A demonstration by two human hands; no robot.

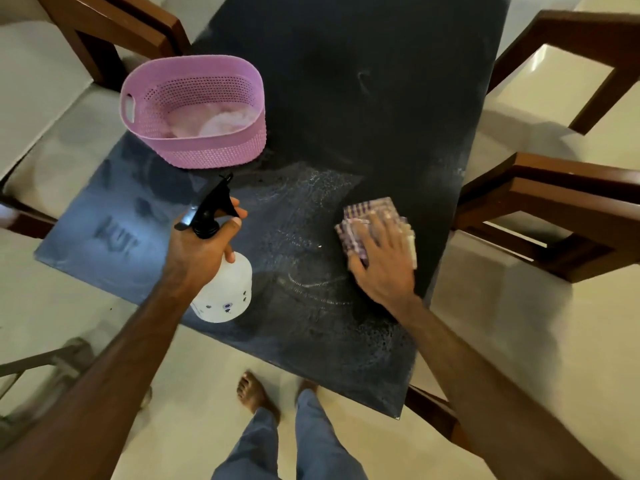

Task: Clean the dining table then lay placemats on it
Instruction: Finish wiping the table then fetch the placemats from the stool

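Where cloth lies (pale): basket [194, 112].

Pink perforated plastic basket [194, 112] is hogging the dark stone bench's [363, 98] left side; wooden chairs [547, 209] are crowding both edges, far half's lying open.

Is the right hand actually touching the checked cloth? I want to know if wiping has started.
Touching. The head view shows the right hand lying flat on the checked cloth, fingers spread over it, pressing it against the dark table.
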